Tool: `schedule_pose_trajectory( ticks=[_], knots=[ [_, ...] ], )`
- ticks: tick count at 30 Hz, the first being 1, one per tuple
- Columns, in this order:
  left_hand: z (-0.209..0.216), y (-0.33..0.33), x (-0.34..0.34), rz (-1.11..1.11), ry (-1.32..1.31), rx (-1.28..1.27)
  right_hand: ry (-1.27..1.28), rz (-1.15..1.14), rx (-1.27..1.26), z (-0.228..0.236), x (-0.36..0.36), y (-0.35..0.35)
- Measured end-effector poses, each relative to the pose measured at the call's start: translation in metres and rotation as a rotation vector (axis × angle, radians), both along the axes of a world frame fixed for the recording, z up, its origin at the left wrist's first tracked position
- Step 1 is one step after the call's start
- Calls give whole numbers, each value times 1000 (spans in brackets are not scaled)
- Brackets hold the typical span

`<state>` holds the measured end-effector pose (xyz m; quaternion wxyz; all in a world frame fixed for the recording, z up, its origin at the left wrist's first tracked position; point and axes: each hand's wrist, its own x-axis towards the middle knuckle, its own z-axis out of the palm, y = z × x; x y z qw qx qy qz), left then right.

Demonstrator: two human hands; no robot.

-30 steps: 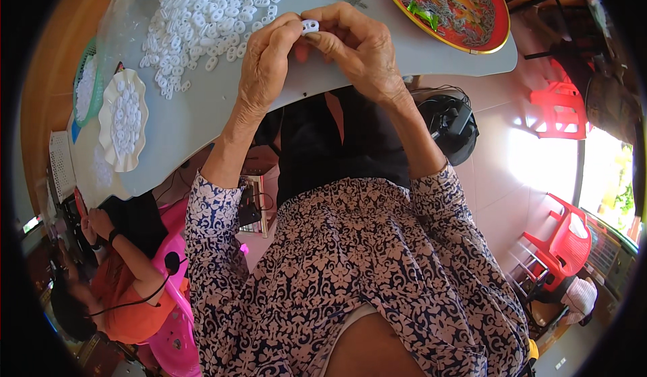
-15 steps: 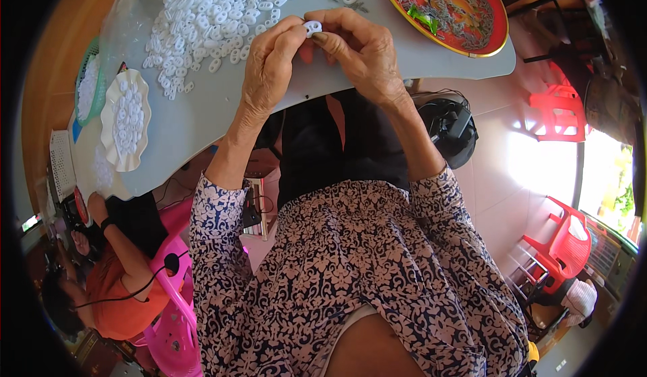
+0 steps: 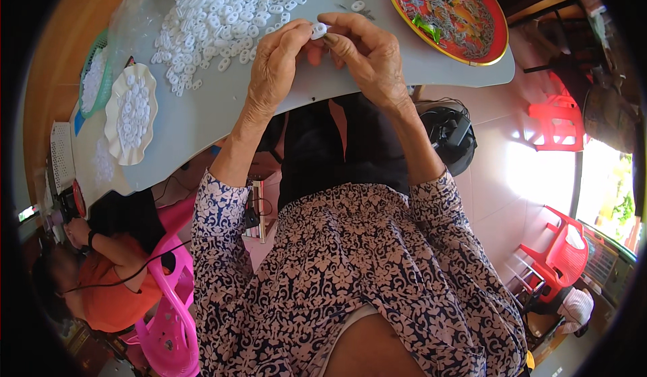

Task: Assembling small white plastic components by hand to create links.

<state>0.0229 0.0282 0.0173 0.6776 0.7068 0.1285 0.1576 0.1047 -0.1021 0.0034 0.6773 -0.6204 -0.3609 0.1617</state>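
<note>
Over the table's front edge, my two hands meet around one small white oval plastic piece with holes point(image 3: 319, 30). My left hand point(image 3: 275, 60) pinches its left side between thumb and fingers. My right hand point(image 3: 369, 56) is closed at the other side, its thumb tip and curled forefinger against the piece. Whether a smaller part is between the right fingertips is hidden. Just beyond my left hand spreads a large heap of similar white pieces point(image 3: 216, 16). Right of my right hand lies a round red floral tray point(image 3: 450, 13) covered with small metal bits and holding a green item point(image 3: 426, 29).
A wavy cream dish point(image 3: 113, 127) of white pieces stands at the table's left, beside a green basket point(image 3: 86, 100). A person in orange point(image 3: 114, 289) sits on a pink chair point(image 3: 172, 309) at left. Red chairs point(image 3: 563, 252) and a black bag point(image 3: 448, 137) are at right.
The view has shifted slightly, so the table items appear a little lower and to the right. My hands keep nearly the same hold. The person at left has drawn their arm in.
</note>
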Motion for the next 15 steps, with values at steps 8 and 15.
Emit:
schedule_pose_trajectory(
  ticks=[8,15],
  knots=[
    [-7,6,4,-61,-118,-323,10,-4,-20,-1,3,0],
    [-16,17,-5,48,-140,-181,53,-25,-62,0,-4,10]
  ],
)
